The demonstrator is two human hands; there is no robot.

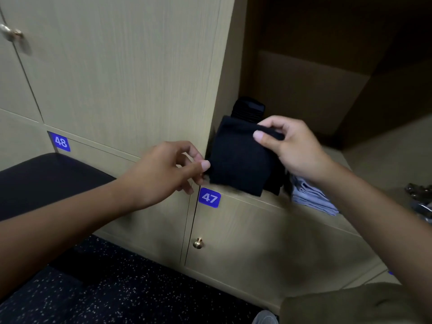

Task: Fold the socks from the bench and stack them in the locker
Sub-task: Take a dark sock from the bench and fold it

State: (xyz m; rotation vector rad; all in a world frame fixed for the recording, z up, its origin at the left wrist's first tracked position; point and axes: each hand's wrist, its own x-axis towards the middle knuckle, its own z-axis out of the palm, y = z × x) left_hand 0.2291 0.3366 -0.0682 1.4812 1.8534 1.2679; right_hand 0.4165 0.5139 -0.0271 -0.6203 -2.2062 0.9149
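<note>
- I am watching both hands holding a folded black sock (240, 157) at centre frame, in front of the open locker (327, 94) – its lower edge is sitting near the locker's front lip.
- The right hand (289, 146) is pinching the sock's upper right corner between thumb and curled fingers (259, 136).
- The left hand (163, 169) is pinching the sock's left edge, thumb pressing toward the forefinger.
- Behind the sock, another dark sock bundle (249, 109) is standing inside the locker.
- Light blue folded cloth (311, 195) is lying just right of the sock – on the locker floor.
- The dark bench (46, 178) is showing at left, below label 48 (60, 141); label 47 (209, 197) is sitting just under the sock.
</note>
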